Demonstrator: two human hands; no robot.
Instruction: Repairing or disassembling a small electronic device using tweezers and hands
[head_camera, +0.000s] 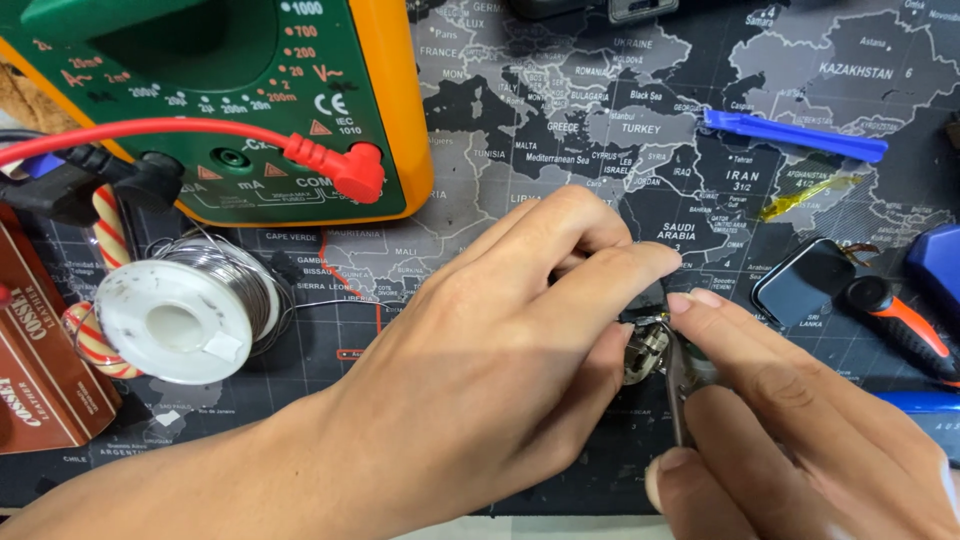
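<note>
A: Item nearest the lens?

B: Right hand (800, 420), at five o'clock of the view, fingers curled around thin metal tweezers (681, 385); the forefinger lies stretched along the top towards the left hand. The tweezer tips point to twelve o'clock, at a small metal part (645, 350).

A: Left hand?

B: Left hand (500, 350), entering from seven o'clock, forearm across the bottom edge. Fingers pressed together, pinching the small metal part at its fingertips, dead centre, just right of the middle. Most of the part is hidden; its kind cannot be told.

A: Surface?

B: Dark world-map desk mat (600, 120), under everything.

A: Other entries?

B: Green-and-orange multimeter (250, 90) at eleven o'clock, red probe plug (345, 165) seated in a socket, a black plug (150, 180) beside it. Solder spool (185, 310) at nine o'clock, white flange up. Brown printed box (40, 360) at the far left edge. Blue plastic pry tool (795, 135) at one o'clock. Small black screen module (805, 282) at three o'clock, just beside an orange-and-black handled tool (905, 325). All lie well apart from the hands.
</note>
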